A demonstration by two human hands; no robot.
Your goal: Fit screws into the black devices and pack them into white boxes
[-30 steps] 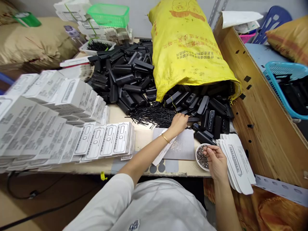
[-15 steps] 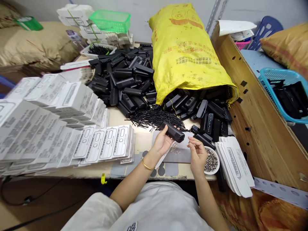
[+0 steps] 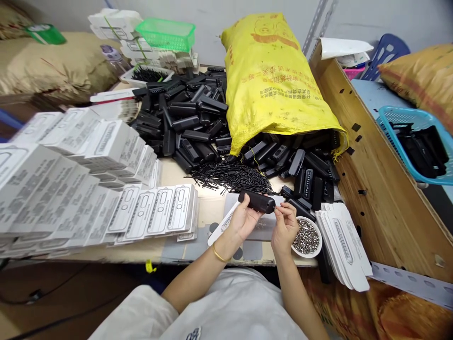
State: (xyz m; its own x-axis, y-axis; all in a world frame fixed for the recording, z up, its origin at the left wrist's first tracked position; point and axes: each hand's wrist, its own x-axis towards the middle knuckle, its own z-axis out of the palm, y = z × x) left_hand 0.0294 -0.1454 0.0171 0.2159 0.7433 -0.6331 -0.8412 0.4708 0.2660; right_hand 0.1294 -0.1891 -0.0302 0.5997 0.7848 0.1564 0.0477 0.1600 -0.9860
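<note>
My left hand point(image 3: 246, 221) is wrapped round an oblong black plastic case point(image 3: 257, 202) with a rounded end, held above a grey mat point(image 3: 260, 231). At the right end of that case, the thumb and fingers of my right hand point(image 3: 285, 225) are pinched together. What sits between those fingertips is too small to make out. Close by on the right stands a white bowl point(image 3: 319, 250) full of small shiny metal pieces point(image 3: 305, 236). A flat white printed box point(image 3: 222, 226) lies partly under my left hand.
Thin black sticks point(image 3: 230, 177) lie heaped beyond my hands. Behind them spread many black cases point(image 3: 186, 111), some spilling from a yellow sack point(image 3: 279, 85). White boxes point(image 3: 116, 151) are stacked at left, flat cartons point(image 3: 343, 241) at right. A wooden board point(image 3: 375, 170) edges the right side.
My right hand has moved left, up to the case's end. The case has turned slightly in my left hand, and more of the flat white box shows beneath it.
</note>
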